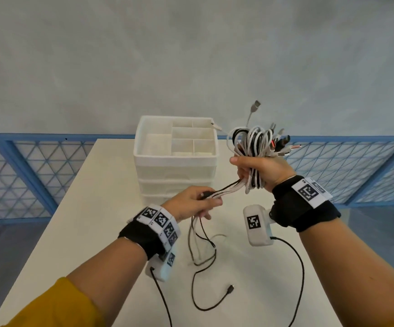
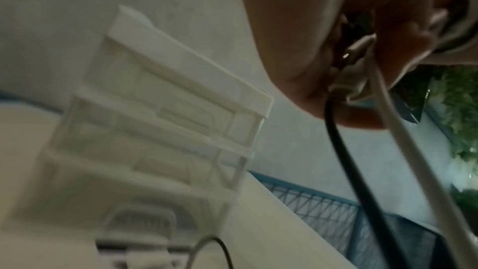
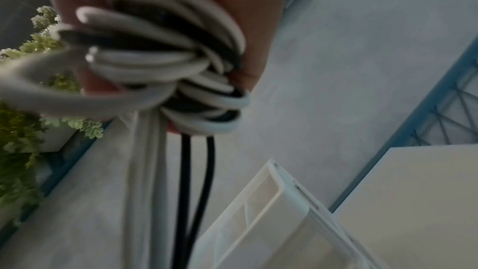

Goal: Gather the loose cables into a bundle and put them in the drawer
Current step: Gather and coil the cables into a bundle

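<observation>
My right hand [image 1: 260, 171] grips a coiled bundle of white and black cables [image 1: 254, 143], raised above the table to the right of the drawer unit; several plugs stick out of its top. In the right wrist view the cable loops [image 3: 165, 64] lie wrapped against the palm. From the bundle a few strands run down left to my left hand [image 1: 196, 204], which pinches them near their plugs [image 2: 354, 81]. The loose cable tails [image 1: 203, 253] hang from that hand onto the table. The white drawer unit [image 1: 176, 161] stands at the far middle, its drawers closed.
The drawer unit carries an open divided tray [image 1: 158, 142] on top. The white table [image 1: 97, 220] spreads around it, with a blue lattice railing [image 1: 21, 175] behind and at both sides. Wrist camera leads [image 1: 299, 267] trail over the table near me.
</observation>
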The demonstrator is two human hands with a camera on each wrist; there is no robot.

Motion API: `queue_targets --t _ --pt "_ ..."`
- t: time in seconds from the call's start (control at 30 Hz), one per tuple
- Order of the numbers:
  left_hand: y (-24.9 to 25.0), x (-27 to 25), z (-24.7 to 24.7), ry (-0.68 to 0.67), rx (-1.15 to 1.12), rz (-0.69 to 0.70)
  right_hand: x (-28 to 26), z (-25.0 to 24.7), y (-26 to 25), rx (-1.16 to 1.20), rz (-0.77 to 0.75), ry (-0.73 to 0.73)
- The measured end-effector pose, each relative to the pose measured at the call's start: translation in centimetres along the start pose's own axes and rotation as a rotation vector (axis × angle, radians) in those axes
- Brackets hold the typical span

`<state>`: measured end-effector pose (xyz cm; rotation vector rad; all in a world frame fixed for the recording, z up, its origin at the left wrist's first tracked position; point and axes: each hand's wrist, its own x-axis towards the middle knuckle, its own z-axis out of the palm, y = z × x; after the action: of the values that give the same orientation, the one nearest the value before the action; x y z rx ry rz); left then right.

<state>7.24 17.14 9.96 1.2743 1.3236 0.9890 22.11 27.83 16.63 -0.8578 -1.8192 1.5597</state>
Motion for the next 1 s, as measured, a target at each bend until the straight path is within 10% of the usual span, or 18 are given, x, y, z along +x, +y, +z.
queue_targets --t 0.43,0.6,0.83,1.0 --pt "4.3 -0.3 -2.2 0.191 0.478 0.076 -1.3 3.2 0.4 -0.517 0.025 -0.309" --pt "3.7 -0.8 -3.2 0.128 0.173 0.052 -1.2 2.7 1.3 -0.453 0.038 -0.309" --pt "2.6 -2.5 -6.8 -0.091 0.536 -0.102 -0.8 -0.6 3.5 -0.275 0.114 -0.126" --pt "3.1 -1.9 -6.2 0.102 0.241 0.000 -0.8 0.7 2.9 -0.020 0.112 -0.098"
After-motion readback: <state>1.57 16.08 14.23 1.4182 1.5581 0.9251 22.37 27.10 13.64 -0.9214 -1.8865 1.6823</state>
